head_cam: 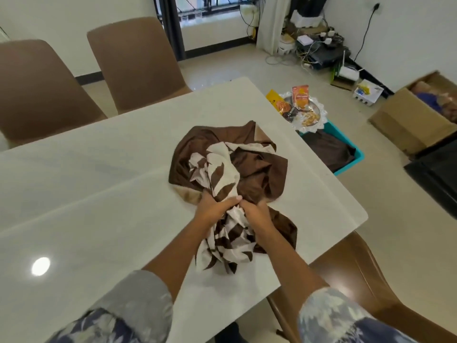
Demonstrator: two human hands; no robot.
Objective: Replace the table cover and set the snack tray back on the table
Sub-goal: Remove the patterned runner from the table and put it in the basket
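A crumpled table cover (237,167), brown with white leaf-patterned parts, lies bunched on the bare white table (99,184) near its right end. My left hand (215,206) and my right hand (254,211) sit side by side at the near part of the bundle, and both grip the gathered cloth. The snack tray (303,112), a round plate with a lace edge and several snack packets, rests off the table on a teal basket (351,159) on the floor to the right.
Two brown chairs (133,60) stand at the table's far side and another brown chair (351,276) at its near right corner. A cardboard box (405,120), cables and devices (319,48) lie on the floor by the far wall.
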